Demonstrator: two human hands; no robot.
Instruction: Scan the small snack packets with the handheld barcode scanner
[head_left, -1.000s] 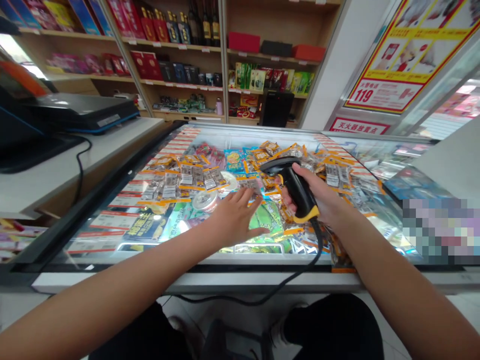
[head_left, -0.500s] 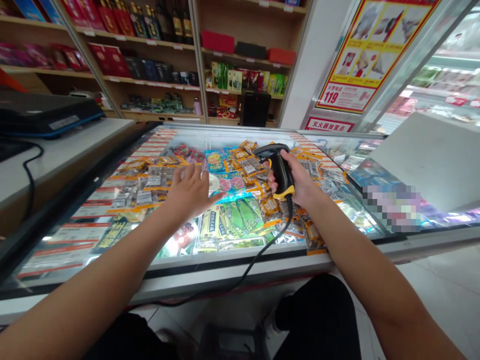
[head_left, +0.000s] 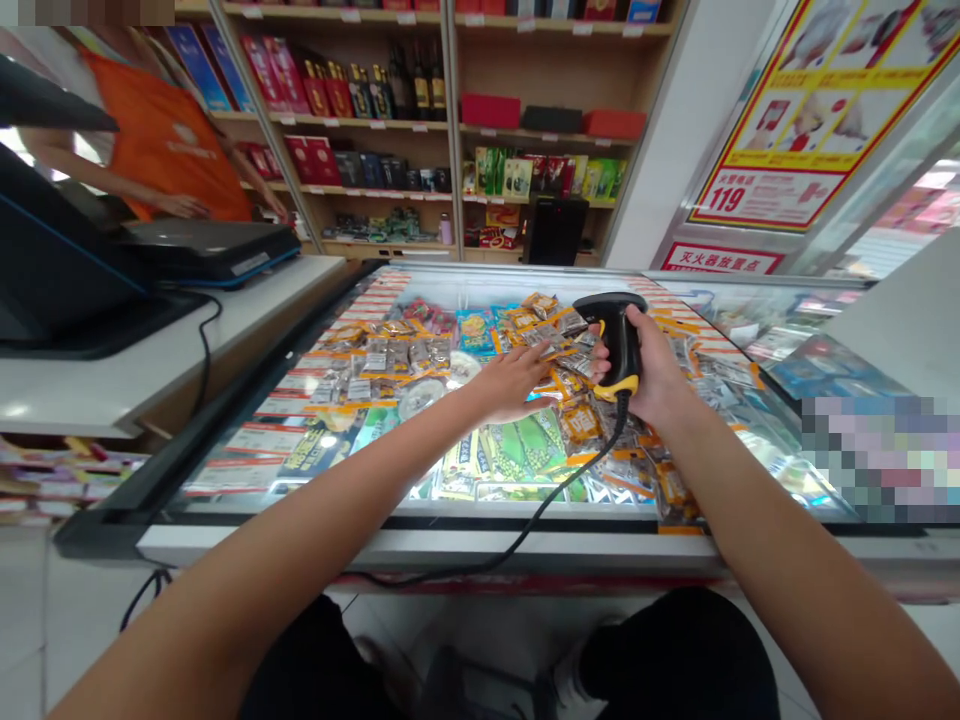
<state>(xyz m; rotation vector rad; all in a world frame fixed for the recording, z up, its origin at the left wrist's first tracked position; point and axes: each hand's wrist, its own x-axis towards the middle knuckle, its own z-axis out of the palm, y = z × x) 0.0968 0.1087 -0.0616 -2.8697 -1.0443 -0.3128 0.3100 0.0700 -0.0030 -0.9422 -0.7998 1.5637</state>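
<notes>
The left hand point(head_left: 511, 385) has shifted from the left-hand packets to the middle of the freezer top, closer to the barcode scanner point(head_left: 621, 345), and a person in an orange apron point(head_left: 172, 140) has come into view beyond the far left corner.

The small orange-edged packets lie on the glass top of a chest freezer point(head_left: 637, 545) in two groups: a flatter left group point(head_left: 386, 355) towards the left edge, many printed labels uppermost, and a looser right heap point(head_left: 581, 420) running from the middle to near the right edge. Between them, green bags point(head_left: 525, 440) show through the glass close to the near edge. The work looks to be under way, with the scanner in use among the packets; which packets are dealt with and which remain cannot be told.

The right hand point(head_left: 654, 372) is wrapped around the scanner's grip above the right heap, the scanner head uppermost and facing left. Its cable point(head_left: 541, 510) drops across the near edge. The left hand is palm down and grasps nothing visible, fingers stretched towards the right heap; whether the fingertips touch a packet is unclear.

Past the left edge, a table point(head_left: 150, 370) carries a scale point(head_left: 217, 240).
</notes>
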